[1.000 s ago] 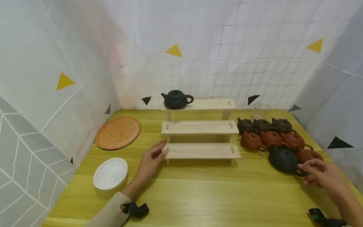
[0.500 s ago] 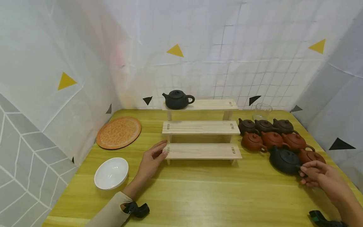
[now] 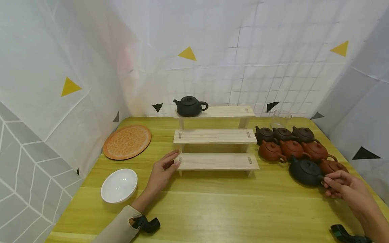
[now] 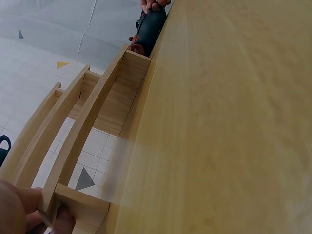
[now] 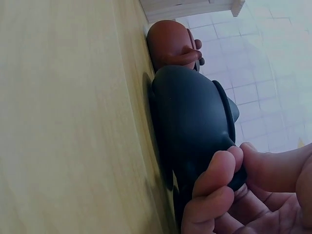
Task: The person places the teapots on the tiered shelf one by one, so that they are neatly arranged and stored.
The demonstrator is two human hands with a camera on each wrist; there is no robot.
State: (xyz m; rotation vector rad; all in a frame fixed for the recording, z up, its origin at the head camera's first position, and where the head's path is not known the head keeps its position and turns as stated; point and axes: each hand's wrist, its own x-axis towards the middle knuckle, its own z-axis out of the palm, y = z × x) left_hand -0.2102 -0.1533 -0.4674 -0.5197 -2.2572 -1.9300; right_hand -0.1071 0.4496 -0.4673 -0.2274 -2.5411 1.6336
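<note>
In the head view my right hand [image 3: 349, 189] pinches the handle of a black teapot [image 3: 305, 171] at the front of the teapot group. The right wrist view has thumb and fingertips closed round that handle, with the black teapot's body [image 5: 190, 117] close to the tabletop; whether it touches is hard to tell. My left hand [image 3: 162, 170] grips the left end of the lowest board of a three-step wooden shelf [image 3: 217, 161], its thumb and fingers on either side of the board in the left wrist view. Another black teapot [image 3: 189, 107] stands on the top step, at the left.
Behind the held teapot stand several red-brown teapots [image 3: 292, 148] and a row of dark brown teapots [image 3: 283, 134]. A clear glass [image 3: 281, 118] is at the back right. A white bowl [image 3: 119, 186] and an orange round mat [image 3: 127, 142] lie on the left of the wooden table [image 3: 212, 212].
My right hand's fingers have closed further round the black teapot's handle, now covering most of it. The teapot has barely shifted. My left hand keeps its place on the shelf.
</note>
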